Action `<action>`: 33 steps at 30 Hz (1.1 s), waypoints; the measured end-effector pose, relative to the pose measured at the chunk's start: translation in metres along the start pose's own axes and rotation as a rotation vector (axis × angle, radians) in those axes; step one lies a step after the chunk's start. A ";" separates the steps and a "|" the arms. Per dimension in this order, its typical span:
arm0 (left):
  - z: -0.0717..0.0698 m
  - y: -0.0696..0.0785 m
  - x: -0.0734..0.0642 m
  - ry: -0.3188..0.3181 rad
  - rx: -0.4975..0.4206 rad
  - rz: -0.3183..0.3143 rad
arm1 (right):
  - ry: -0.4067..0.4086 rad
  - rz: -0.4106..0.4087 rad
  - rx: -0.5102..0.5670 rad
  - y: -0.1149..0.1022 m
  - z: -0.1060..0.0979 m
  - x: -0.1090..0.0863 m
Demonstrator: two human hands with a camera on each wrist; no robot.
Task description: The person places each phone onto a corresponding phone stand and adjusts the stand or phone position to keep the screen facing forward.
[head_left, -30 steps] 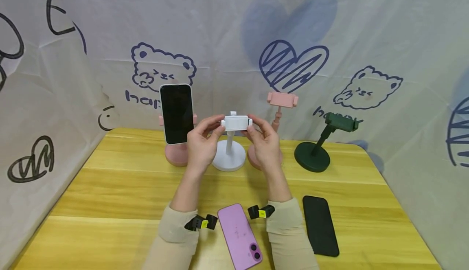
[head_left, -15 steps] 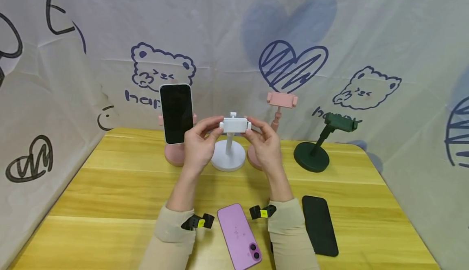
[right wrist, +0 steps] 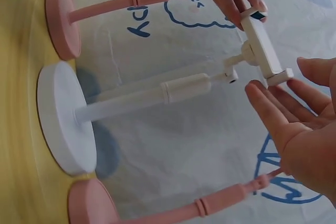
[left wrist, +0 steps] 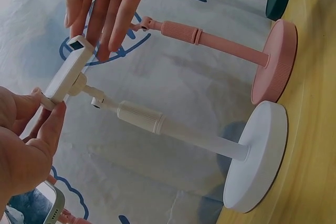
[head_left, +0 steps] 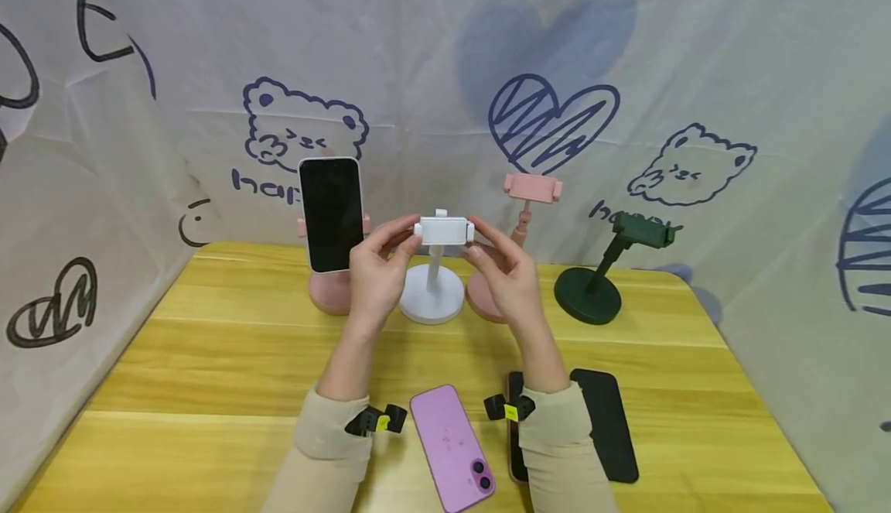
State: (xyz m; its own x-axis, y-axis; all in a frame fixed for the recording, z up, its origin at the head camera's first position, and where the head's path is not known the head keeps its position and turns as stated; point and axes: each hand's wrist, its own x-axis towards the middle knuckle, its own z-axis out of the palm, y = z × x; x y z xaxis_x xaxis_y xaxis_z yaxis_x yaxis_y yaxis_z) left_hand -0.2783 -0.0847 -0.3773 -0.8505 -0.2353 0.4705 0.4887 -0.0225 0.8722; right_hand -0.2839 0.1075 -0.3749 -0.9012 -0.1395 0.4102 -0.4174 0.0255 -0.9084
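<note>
A white phone stand (head_left: 432, 294) stands on the table, its clamp (head_left: 444, 231) raised and level between both hands. My left hand (head_left: 378, 269) pinches the clamp's left end between thumb and fingers, as the left wrist view also shows (left wrist: 26, 145). At the clamp's other end, my right hand (head_left: 506, 273) is held with its fingers extended. In the right wrist view the right thumb is apart from the clamp and the fingertips (right wrist: 254, 88) lie right at its end piece. The stand's round base (right wrist: 65, 119) sits flat, with its stem upright.
Left of it, a pink stand (head_left: 330, 292) carries a phone (head_left: 331, 215). To the right are another pink stand (head_left: 533, 188) and a dark green stand (head_left: 588, 295). A pink-purple phone (head_left: 451, 447) and two dark phones, one (head_left: 609, 424) partly behind the right sleeve, lie in front.
My right hand's fingers have loosened from the clamp's end, and the right forearm has shifted slightly right, uncovering part of another dark phone. The left hand keeps its pinch.
</note>
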 end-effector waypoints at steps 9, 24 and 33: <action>0.000 0.002 0.001 -0.009 0.010 -0.013 | -0.051 -0.082 -0.168 -0.007 -0.015 -0.017; -0.001 0.003 0.000 -0.018 0.023 -0.014 | -0.287 -0.081 -0.577 -0.001 -0.009 -0.062; -0.001 0.003 -0.002 -0.031 0.017 -0.002 | -0.536 0.064 -0.916 0.003 0.005 -0.093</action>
State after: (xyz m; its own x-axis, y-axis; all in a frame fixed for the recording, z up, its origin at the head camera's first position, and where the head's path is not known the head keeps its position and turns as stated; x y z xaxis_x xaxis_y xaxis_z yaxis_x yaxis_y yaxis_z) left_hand -0.2756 -0.0855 -0.3759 -0.8570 -0.2050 0.4728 0.4842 -0.0062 0.8749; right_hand -0.2006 0.1157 -0.4166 -0.8490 -0.5235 0.0721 -0.5005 0.7528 -0.4276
